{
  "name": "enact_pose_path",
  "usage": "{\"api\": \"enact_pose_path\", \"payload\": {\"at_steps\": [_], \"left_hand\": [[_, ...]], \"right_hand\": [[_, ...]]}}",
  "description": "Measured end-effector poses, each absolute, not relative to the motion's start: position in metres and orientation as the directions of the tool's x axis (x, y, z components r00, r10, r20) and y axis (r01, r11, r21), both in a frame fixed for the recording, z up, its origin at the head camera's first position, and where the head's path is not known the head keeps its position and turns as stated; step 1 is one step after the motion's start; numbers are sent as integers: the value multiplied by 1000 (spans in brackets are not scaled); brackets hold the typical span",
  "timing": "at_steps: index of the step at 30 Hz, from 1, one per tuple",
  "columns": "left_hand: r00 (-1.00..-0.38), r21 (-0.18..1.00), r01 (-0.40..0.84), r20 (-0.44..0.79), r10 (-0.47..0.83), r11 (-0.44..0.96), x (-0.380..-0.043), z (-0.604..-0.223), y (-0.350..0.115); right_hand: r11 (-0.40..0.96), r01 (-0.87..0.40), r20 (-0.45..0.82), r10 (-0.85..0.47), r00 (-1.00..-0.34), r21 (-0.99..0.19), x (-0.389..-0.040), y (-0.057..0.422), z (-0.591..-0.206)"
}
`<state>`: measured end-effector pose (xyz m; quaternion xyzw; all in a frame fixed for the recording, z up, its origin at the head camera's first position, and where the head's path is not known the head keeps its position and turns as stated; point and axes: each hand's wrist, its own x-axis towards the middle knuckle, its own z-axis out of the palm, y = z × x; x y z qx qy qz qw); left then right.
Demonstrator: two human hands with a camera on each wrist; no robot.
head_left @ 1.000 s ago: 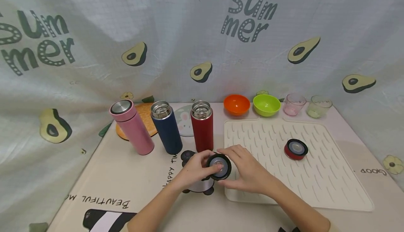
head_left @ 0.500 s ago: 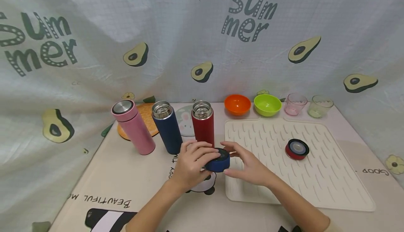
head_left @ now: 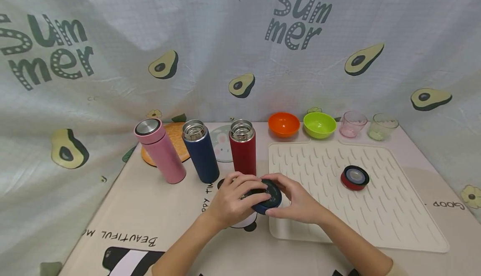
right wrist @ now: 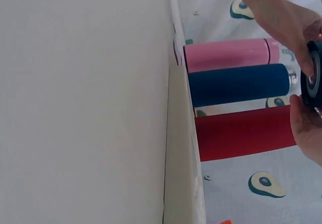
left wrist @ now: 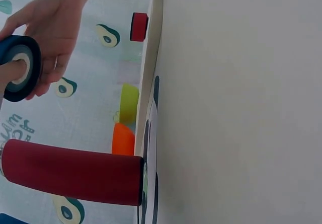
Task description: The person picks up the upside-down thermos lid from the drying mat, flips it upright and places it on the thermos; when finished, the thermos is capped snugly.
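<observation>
Both hands hold the blue flask lid over the table, its dark top tilted up. My left hand has fingers across the top; its thumb presses the grey underside of the lid in the right wrist view. My right hand grips the lid's right side, fingers at the far edge and thumb at the near one. Just behind stand a red flask and a blue flask, upright with bare steel mouths. A pink flask with its lid on is further left.
A ribbed cream mat covers the right side, with an upturned red lid on it. Along the back stand an orange bowl, a green bowl, a pink glass and a greenish glass.
The blue lid has turned over, from its grey underside facing me to its dark top. The right hand has moved in from beside the lid to grip its edge.
</observation>
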<state>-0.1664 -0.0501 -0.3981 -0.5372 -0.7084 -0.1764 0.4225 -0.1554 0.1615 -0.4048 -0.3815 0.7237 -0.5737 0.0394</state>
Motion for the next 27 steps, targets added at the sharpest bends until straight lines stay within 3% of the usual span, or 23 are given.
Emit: {"api": "enact_pose_path", "payload": {"at_steps": [9,14,19,27], "left_hand": [[-333,-41,878,662,671,476,-168,-391,-80],[-460,104,785,758,462,611,-176,-383,-116],[-548,276,693,803,236,666,-189,-380,-138],[-725,583,620,682,98,525,-210,-386,-150]], "right_hand": [[162,-558,421,-497,-759,-814,-160,150,-399],[238,-609,469,-453,-759,-756,-169,136,-384],[253,-666,540,-420,-729,-702,-181,115,-360],[215,-775,670,-400,-625,-595,-206,69,-331]]}}
